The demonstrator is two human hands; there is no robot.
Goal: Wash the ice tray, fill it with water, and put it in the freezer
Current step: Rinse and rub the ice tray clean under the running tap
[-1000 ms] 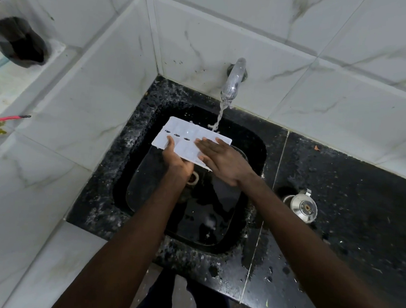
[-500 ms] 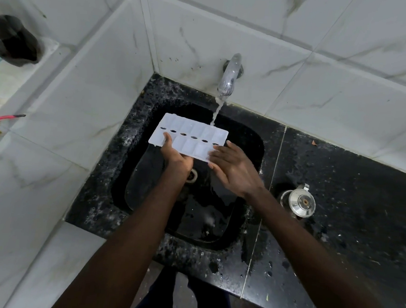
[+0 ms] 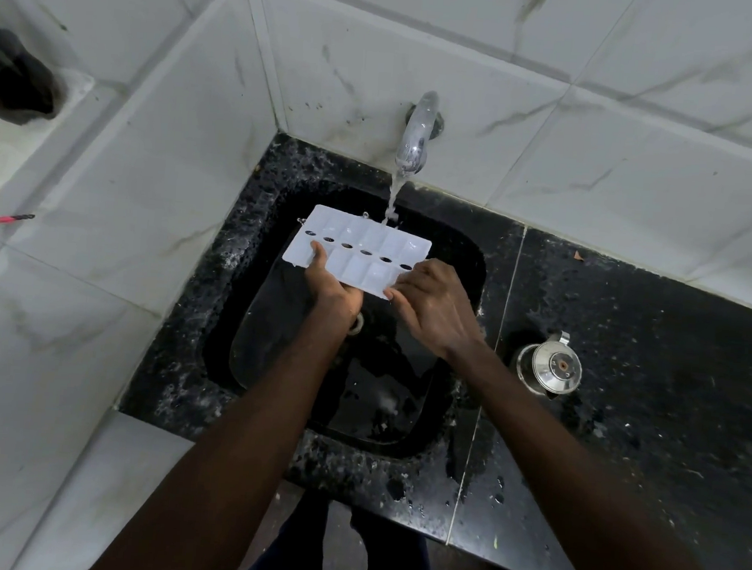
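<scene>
Head view: the white ice tray (image 3: 361, 248) is held over the black sink (image 3: 467, 264), tilted, with its moulded underside and a row of oval holes facing up. The left hand (image 3: 331, 288) grips the tray's near left part, thumb lying on top and reaching to the row of holes, the other fingers hidden beneath. The right hand (image 3: 430, 306) holds the near right corner, fingers curled against the edge, thumb tip pinching at the rim. Beyond both hands, a metal tap (image 3: 416, 132) projects from the white tiled wall (image 3: 620, 137), and its water stream (image 3: 393, 192) falls onto the tray's far edge, splashing there. To the right of the right hand, well apart from it, a small steel vessel (image 3: 549, 363) stands on the wet black counter (image 3: 669, 394). Both forearms reach in from the near side, over the sink's front rim.
</scene>
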